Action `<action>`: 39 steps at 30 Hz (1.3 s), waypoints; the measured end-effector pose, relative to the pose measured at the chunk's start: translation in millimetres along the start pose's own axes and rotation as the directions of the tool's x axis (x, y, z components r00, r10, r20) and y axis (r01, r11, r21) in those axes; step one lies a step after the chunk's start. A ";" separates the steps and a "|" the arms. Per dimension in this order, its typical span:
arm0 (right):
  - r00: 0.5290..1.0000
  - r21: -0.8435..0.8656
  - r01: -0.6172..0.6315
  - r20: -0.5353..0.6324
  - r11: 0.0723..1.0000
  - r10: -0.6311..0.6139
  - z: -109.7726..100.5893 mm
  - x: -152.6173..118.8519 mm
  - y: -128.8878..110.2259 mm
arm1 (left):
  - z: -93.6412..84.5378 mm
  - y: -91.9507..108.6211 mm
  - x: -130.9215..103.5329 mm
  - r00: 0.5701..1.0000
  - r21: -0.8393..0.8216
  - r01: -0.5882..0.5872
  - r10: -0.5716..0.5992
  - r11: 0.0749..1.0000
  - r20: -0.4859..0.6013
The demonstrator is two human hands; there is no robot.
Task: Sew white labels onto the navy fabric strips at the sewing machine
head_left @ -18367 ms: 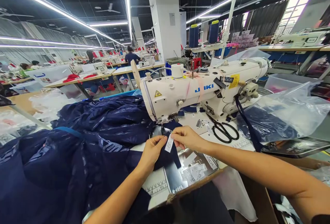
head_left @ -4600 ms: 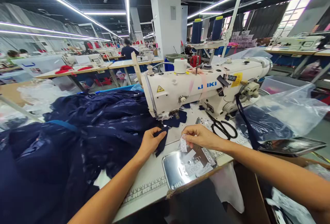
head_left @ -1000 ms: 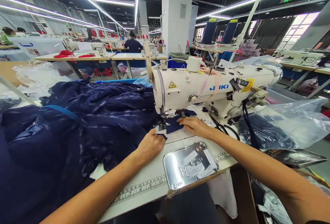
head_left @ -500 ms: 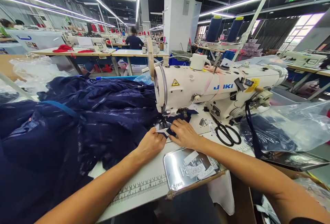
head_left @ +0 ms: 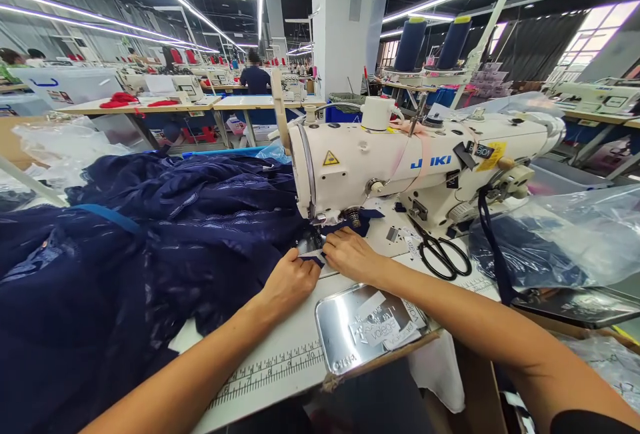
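In front of me stands a white sewing machine (head_left: 380, 161), its needle area just beyond my fingers. My left hand (head_left: 295, 277) is closed on the edge of a navy fabric piece (head_left: 314, 260), left of the presser foot. Close by, my right hand (head_left: 353, 254) has its fingers bent and pressed together on the navy fabric at the needle plate. The fingers partly hide the cloth between them. A large heap of navy garments (head_left: 150, 241) lies to the left of the machine and reaches up to it.
A metal tray (head_left: 335, 334) with printed labels (head_left: 383, 331) sits at the table's front edge. Black-handled scissors (head_left: 445, 257) rest right of my right hand. Farther right lies a clear plastic bag (head_left: 565, 241) with navy cloth inside. Two thread cones (head_left: 410, 44) stand behind the machine.
The machine and table have shifted slightly in view as my head moved. My right hand sits a little closer to the needle; both hands stay on the navy fabric.
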State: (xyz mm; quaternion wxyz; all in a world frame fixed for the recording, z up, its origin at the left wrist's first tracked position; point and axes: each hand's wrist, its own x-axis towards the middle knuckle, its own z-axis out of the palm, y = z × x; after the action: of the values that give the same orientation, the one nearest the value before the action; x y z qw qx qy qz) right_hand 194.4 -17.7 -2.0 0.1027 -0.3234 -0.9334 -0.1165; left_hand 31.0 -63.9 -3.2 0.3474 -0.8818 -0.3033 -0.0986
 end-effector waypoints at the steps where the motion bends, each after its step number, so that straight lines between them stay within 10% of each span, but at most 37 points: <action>1: 1.000 0.041 -0.015 -0.004 0.999 0.015 1.0 0.9 0.6 | 0.3 -0.2 0.0 1.000 0.003 0.003 -0.003 1.000 -0.013; 8: 0.952 0.601 -0.236 -0.013 0.764 0.305 14.7 2.6 8.2 | 5.2 -0.5 1.5 0.990 0.060 0.022 -0.014 0.998 -0.141; 16: 0.917 0.739 -0.259 -0.014 0.622 0.398 21.7 5.6 6.4 | 8.4 2.1 6.7 0.994 0.068 0.013 -0.005 0.998 -0.112; 32: 0.975 0.676 -0.118 -0.059 0.728 0.213 17.0 -7.2 7.5 | 13.6 2.7 7.9 0.999 -0.071 0.037 -0.037 0.997 0.002; 39: 1.000 0.151 -0.012 0.003 0.989 0.012 0.0 -20.1 -13.8 | 8.0 -3.2 3.8 0.994 -0.196 0.096 -0.082 0.976 0.078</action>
State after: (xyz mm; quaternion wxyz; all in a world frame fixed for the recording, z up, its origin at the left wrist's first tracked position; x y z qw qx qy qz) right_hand 201.2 -40.0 -9.4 0.1266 -0.3203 -0.9378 -0.0447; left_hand 31.8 -54.9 -5.9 0.2420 -0.9005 -0.3430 -0.1133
